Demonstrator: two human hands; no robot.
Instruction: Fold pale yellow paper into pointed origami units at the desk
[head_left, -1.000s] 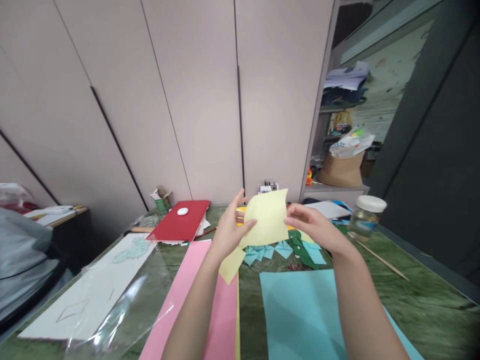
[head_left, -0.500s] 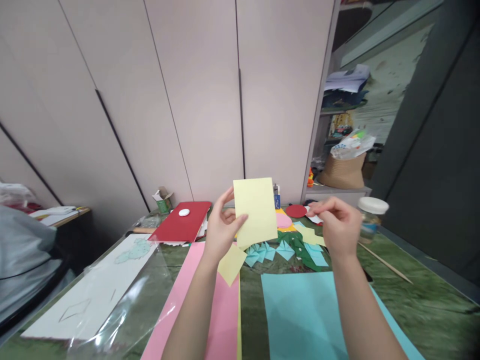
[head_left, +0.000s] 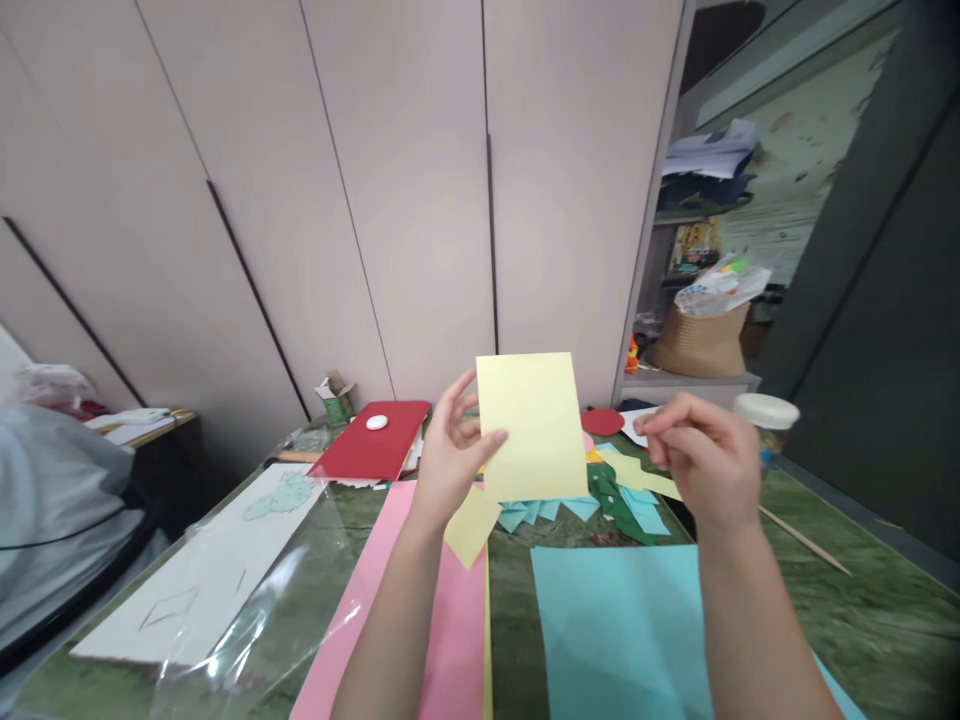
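A pale yellow sheet of paper (head_left: 532,430) stands upright in front of me, pinched at its left edge by my left hand (head_left: 450,450), thumb on the front and fingers behind. To its right, apart from the sheet, my right hand (head_left: 709,455) is raised with fingers curled and tips pressed together; whatever they might hold is hidden or too small to see. Under the left wrist, a smaller yellow paper piece (head_left: 470,530) lies partly on a pink sheet (head_left: 390,580). A light blue sheet (head_left: 622,620) spreads below the right hand.
Behind the held sheet lie folded blue paper pieces (head_left: 581,508) and a green cutout (head_left: 611,500). A red folder (head_left: 379,445), white drawing board (head_left: 187,580), clear plastic film (head_left: 262,590), white-lidded jar (head_left: 766,412) and wooden stick (head_left: 806,540) are around. Cabinet doors (head_left: 420,200) rise behind.
The yellow sheet now appears larger and slightly further right, covering more of the blue pieces. My right hand has shifted right, away from the sheet. The whole view has moved slightly.
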